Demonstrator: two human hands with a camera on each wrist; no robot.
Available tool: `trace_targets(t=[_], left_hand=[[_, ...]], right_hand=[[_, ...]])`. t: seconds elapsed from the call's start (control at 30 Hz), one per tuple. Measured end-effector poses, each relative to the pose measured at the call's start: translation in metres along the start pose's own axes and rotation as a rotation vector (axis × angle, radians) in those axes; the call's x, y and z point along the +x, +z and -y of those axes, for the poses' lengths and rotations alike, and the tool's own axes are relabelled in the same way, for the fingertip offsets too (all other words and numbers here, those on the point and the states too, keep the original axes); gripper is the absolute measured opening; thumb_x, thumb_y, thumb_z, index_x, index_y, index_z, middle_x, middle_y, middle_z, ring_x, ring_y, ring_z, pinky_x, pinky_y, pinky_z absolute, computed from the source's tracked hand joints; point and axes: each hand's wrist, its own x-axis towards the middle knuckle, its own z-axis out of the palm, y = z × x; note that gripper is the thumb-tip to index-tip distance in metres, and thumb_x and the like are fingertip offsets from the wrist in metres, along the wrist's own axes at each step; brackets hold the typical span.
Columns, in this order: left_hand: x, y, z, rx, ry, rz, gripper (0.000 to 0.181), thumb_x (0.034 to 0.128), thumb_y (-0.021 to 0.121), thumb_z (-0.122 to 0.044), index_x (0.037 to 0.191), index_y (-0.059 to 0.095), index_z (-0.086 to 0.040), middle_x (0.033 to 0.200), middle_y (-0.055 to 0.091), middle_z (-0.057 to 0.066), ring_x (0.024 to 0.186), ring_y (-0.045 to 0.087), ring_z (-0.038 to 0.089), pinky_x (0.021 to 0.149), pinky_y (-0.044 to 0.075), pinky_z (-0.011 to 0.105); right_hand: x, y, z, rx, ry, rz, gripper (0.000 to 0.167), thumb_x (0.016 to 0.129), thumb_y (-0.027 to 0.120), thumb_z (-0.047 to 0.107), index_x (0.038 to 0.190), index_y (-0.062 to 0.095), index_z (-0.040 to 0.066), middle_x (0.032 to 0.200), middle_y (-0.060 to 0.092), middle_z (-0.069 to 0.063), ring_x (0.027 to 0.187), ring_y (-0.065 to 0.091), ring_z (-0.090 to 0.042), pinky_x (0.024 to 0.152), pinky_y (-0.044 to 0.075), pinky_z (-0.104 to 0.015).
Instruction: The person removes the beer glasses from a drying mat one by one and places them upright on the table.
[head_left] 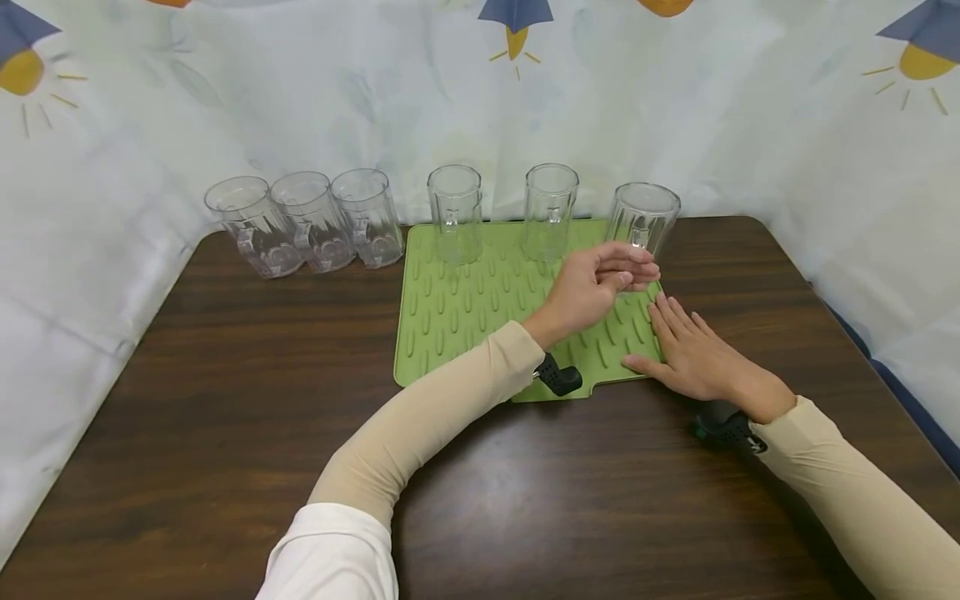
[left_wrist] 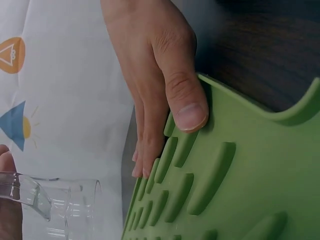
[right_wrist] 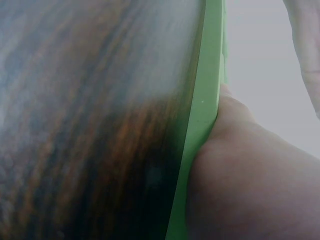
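My left hand (head_left: 596, 283) holds a clear glass mug (head_left: 643, 215) over the right side of the ribbed green mat (head_left: 480, 321). The left wrist view shows the mug's handle (left_wrist: 32, 194) beside the fingers, and the mug's base looks raised off the mat. The hand hides its lower part in the head view. With fingers straight, my right hand (head_left: 697, 358) rests along the mat's right edge, its thumb over the front corner. Two more glass mugs stand upright at the back of the mat, one left (head_left: 454, 217) and one in the middle (head_left: 551, 215).
Left of the mat, three glass mugs stand in a row on the dark wooden table (head_left: 247, 400): one outermost (head_left: 258, 229), one central (head_left: 315, 223) and one nearest the mat (head_left: 369, 221). A white printed curtain (head_left: 300, 100) hangs closely behind them.
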Motion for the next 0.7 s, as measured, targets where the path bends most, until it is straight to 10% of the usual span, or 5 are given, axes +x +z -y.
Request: trace_targets(t=[0.7], left_hand=[[-0.03, -0.011, -0.006, 0.12, 0.025, 0.094, 0.033, 0.1019, 0.039, 0.015, 0.123, 0.063, 0.007, 0.119, 0.073, 0.024, 0.11, 0.076, 0.028, 0.095, 0.063, 0.026]], right_hand=[[0.0, -0.001, 0.0, -0.006, -0.004, 0.006, 0.103, 0.103, 0.041, 0.068, 0.164, -0.001, -0.003, 0.172, -0.01, -0.026, 0.161, -0.003, -0.05, 0.125, 0.008, -0.076]])
